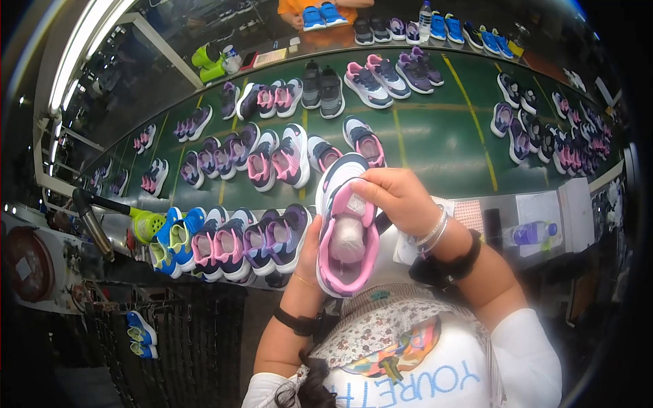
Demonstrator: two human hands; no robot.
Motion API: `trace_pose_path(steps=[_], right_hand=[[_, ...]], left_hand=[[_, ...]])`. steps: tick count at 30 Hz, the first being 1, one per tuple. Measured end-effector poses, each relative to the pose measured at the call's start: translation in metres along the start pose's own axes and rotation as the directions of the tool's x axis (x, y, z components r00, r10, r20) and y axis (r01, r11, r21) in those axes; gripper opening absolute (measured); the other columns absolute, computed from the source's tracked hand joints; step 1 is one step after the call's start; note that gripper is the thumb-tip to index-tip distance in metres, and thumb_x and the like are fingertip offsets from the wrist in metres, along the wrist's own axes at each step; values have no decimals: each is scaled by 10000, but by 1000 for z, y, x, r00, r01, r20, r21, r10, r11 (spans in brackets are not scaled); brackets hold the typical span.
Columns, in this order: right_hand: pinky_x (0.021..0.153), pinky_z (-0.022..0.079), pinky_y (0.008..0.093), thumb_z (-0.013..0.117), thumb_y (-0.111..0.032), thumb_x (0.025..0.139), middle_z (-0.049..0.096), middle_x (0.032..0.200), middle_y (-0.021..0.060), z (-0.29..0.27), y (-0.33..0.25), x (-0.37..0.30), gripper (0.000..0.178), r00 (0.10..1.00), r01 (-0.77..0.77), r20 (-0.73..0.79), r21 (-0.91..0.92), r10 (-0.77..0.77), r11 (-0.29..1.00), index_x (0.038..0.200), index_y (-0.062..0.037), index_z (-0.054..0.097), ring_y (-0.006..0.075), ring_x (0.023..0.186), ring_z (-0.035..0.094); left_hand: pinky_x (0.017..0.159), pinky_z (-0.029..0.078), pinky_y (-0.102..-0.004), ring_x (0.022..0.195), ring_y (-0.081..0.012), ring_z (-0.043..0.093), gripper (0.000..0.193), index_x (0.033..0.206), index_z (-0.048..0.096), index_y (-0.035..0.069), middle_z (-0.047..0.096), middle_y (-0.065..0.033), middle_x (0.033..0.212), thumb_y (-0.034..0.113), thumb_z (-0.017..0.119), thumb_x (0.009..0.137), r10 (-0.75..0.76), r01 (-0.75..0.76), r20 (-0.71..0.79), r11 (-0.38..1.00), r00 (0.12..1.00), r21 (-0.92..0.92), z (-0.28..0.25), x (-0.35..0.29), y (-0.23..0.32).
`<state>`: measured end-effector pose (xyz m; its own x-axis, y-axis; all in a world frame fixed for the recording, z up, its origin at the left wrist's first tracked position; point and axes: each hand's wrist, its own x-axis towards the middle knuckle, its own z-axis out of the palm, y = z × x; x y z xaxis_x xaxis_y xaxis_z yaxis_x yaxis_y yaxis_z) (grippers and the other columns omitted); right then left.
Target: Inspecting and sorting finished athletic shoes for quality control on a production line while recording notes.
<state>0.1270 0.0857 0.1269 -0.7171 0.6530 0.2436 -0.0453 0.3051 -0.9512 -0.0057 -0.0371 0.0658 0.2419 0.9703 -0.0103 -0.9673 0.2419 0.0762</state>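
Note:
A navy-and-white sneaker with pink lining [345,204] is held up in front of me, its opening facing me. Inside it sits a pale wad of stuffing [349,239]. Along its left side my left hand [310,253] is closed around it, with most of the fingers hidden behind. My right hand [398,197] pinches the upper near the tongue, thumb on top. Just beyond the toe, a similar navy-and-pink sneaker [367,146] and another sneaker [322,153] rest on the green conveyor belt [442,146].
Rows of sneakers [289,160] stand on the belt, with another cluster [578,146] at the right. Several pairs [231,238] line the near ledge at left. A bottle [530,233] lies on the right ledge. Across the belt, a person in orange [289,10] holds blue shoes [323,16].

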Motion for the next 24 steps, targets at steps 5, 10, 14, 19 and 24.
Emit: trace_pose_path(steps=[5, 10, 14, 19, 24], right_hand=[[529, 391, 268, 548, -211, 864, 511, 598, 78, 1, 4, 2, 231, 1000, 27, -8, -9, -27, 1000, 871, 11, 612, 111, 547, 434], [582, 418, 288, 566, -182, 831, 548, 693, 87, 0, 15, 4, 181, 989, 109, 100, -16, -107, 994, 865, -11, 613, 172, 632, 517], [642, 452, 333, 593, -135, 723, 494, 784, 57, 2, 23, 1, 170, 830, 549, 390, -446, -399, 707, 878, -65, 595, 205, 768, 547], [645, 463, 302, 541, -69, 698, 506, 843, 42, 27, 33, -12, 274, 835, 543, 363, -662, -414, 516, 971, -48, 557, 200, 797, 524], [638, 455, 316, 569, -11, 691, 506, 801, 56, 29, 39, -15, 368, 886, 460, 201, -509, -419, 727, 1054, -76, 555, 224, 731, 523]], left_hand=[[893, 444, -425, 1047, -292, 524, 586, 1260, 361, 25, 480, -173, 1182, 480, 334, 892, 7, -7, -47, 1000, 999, -2, -6, 1, 4], [916, 425, -424, 1071, -287, 506, 583, 1263, 362, 24, 470, -174, 1195, 479, 309, 902, 44, -41, -28, 994, 999, 100, -23, 3, 7], [972, 369, -421, 1125, -288, 462, 550, 1272, 357, 16, 445, -174, 1231, 435, 253, 929, 126, -116, -64, 983, 990, 140, -40, 0, 15], [960, 380, -435, 1128, -293, 463, 526, 1263, 375, 31, 453, -171, 1231, 424, 265, 932, 247, -166, -261, 940, 933, 298, -34, -1, 24], [970, 371, -447, 1125, -306, 467, 552, 1263, 363, -3, 450, -193, 1233, 429, 272, 932, 240, -140, -262, 927, 935, 348, -22, -14, 42]])
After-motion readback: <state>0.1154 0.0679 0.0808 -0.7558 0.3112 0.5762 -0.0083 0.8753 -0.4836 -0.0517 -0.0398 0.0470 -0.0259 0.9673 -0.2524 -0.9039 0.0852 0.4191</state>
